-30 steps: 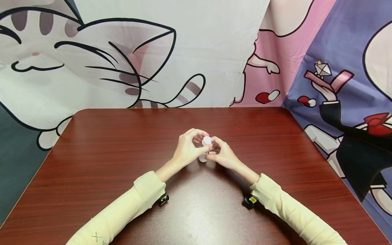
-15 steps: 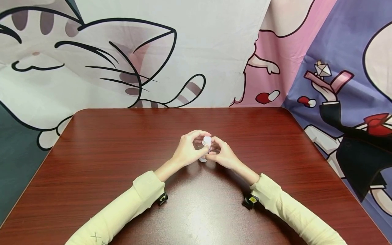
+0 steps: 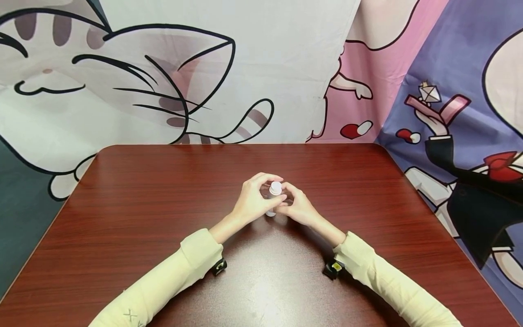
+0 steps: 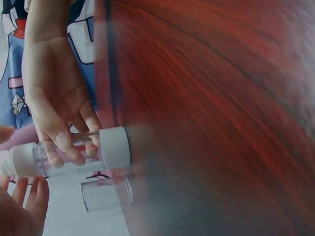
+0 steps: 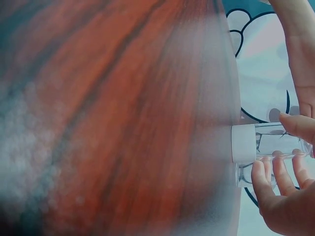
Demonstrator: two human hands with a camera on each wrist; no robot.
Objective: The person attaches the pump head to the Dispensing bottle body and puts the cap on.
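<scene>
A small clear bottle (image 4: 87, 147) stands upright on the table in the head view, with a wide white base (image 5: 244, 143) and a white cap (image 3: 276, 187). My right hand (image 3: 300, 206) grips its clear body, thumb on one side and fingers on the other. My left hand (image 3: 252, 195) is around the capped top, its thumb across the near side and its fingers behind. The left wrist view shows that thumb close to the cap's edge; firm contact is hard to make out. Close by the bottle stands a clear, straight-walled cup (image 4: 106, 194), mostly hidden in the head view.
The brown wood-grain table (image 3: 163, 190) spreads around both hands, with its far edge behind them. Cartoon-printed cloths (image 3: 286, 68) hang behind and to the right. A small dark camera (image 3: 219, 266) sits under each pale sleeve cuff.
My left thumb has shifted rightward across the front of the bottle, and the cap now shows more fully. My right hand and the bottle have barely moved.
</scene>
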